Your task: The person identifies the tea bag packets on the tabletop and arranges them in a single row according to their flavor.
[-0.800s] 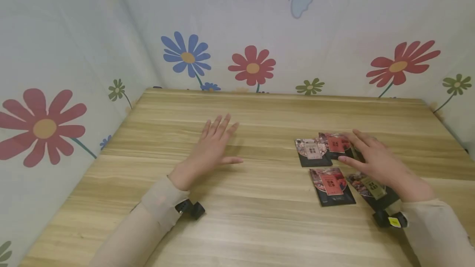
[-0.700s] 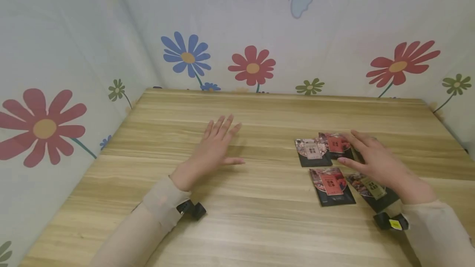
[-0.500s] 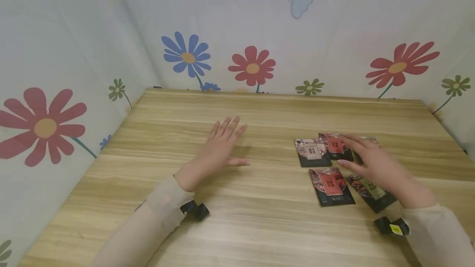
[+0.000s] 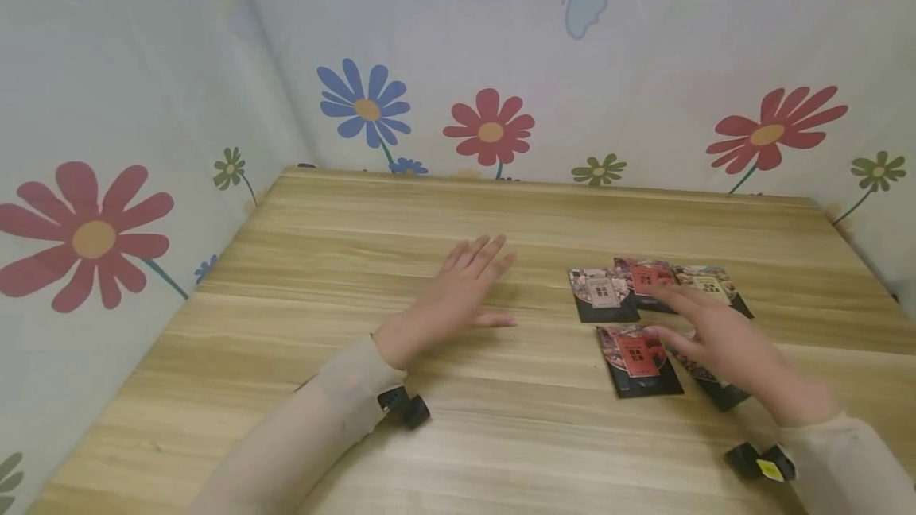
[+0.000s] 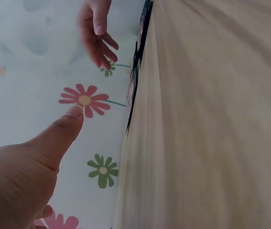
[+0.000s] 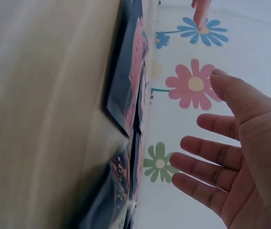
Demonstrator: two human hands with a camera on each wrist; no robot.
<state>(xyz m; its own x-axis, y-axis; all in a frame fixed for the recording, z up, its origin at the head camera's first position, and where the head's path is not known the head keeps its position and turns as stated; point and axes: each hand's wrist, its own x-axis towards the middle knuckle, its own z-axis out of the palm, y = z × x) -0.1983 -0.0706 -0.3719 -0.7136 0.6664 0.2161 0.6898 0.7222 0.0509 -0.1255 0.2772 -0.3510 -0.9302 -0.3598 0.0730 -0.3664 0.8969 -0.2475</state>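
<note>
Several flat, dark sachets with printed fronts lie on the wooden table, right of centre in the head view. In the back row are a pale pink-labelled sachet (image 4: 603,295), a red-labelled sachet (image 4: 642,276) and a yellow-labelled sachet (image 4: 708,283). Nearer lie another red-labelled sachet (image 4: 639,360) and a sachet (image 4: 726,396) mostly covered by the right hand. My right hand (image 4: 740,348) hovers over them, fingers extended and apart from the sachets in the right wrist view. My left hand (image 4: 447,304) is held over the table left of the sachets, fingers spread, holding nothing.
A wood-grain table (image 4: 501,435) fills the lower view. White curtain (image 4: 429,14) printed with flowers and a butterfly hangs behind it and along the left side. Both wrists carry small black cameras, one being the left wrist camera (image 4: 404,406).
My left hand has moved right, towards the sachets. My right hand has shifted slightly nearer to me, uncovering the yellow-labelled sachet and covering more of the front right one. The sachets stay in place.
</note>
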